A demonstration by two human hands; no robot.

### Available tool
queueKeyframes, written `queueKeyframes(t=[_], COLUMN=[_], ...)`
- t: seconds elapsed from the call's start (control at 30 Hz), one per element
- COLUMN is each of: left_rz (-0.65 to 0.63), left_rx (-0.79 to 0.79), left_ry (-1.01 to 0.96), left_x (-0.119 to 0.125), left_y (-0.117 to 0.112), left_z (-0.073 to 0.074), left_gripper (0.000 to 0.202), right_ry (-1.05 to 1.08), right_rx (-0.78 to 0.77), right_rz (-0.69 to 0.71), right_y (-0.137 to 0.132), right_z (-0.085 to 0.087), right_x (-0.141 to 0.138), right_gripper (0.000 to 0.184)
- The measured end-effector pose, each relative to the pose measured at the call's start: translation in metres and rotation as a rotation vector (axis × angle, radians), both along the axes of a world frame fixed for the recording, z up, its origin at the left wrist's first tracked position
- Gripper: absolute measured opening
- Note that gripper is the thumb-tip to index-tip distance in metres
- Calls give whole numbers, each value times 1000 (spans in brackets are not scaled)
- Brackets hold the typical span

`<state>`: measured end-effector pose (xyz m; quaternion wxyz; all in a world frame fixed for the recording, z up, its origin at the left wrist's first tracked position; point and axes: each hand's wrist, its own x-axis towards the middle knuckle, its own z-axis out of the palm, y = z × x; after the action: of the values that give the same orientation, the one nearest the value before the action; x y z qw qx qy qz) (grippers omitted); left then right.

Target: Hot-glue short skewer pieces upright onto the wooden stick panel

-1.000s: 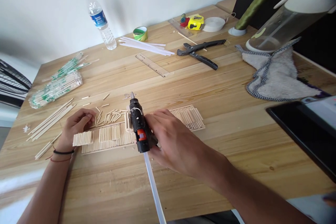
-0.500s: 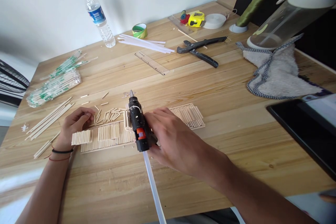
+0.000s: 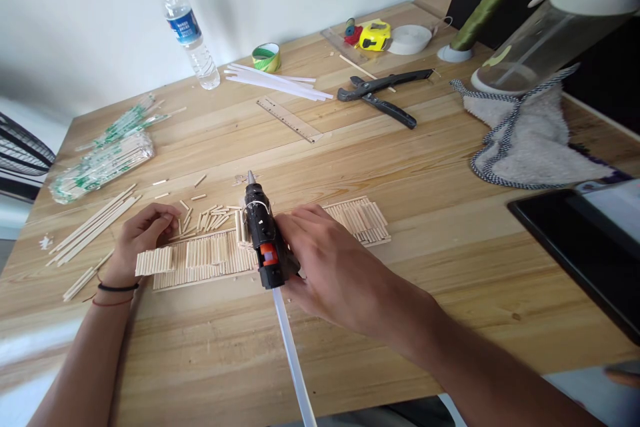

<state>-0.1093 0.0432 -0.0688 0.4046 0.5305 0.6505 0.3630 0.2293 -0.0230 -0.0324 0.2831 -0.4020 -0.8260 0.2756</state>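
Gluing looks to be the step in hand: right hand point(image 3: 330, 267) grips the glue gun point(image 3: 264, 240) over the stick panel point(image 3: 210, 259) on the table point(image 3: 400, 167). Left hand point(image 3: 143, 233), fingers curled, pins the panel's left end. Next bead calls for lowering the nozzle onto the sticks.

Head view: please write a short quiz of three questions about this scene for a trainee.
1. True or false: the right hand holds the black glue gun.
2. Which thing lies nearest the water bottle? A) green tape roll B) black pliers C) grey towel
3. Fill in: the left hand rests at the end of the panel of short wooden ____.

Key: 1 true; 2 A; 3 sticks.
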Motion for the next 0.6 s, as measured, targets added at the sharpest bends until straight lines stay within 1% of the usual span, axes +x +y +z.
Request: queueKeyframes(t=[0.23, 0.6], left_rz=[-1, 8], left_rx=[9, 12], left_ry=[5, 7], left_x=[2, 5], left_y=[-1, -2], left_z=[2, 3], left_gripper=[25, 26], right_ry=[-1, 0], right_rx=[-27, -8], right_rz=[16, 11], right_y=[0, 0], right_z=[2, 1], right_x=[0, 1], right_gripper=[17, 18])
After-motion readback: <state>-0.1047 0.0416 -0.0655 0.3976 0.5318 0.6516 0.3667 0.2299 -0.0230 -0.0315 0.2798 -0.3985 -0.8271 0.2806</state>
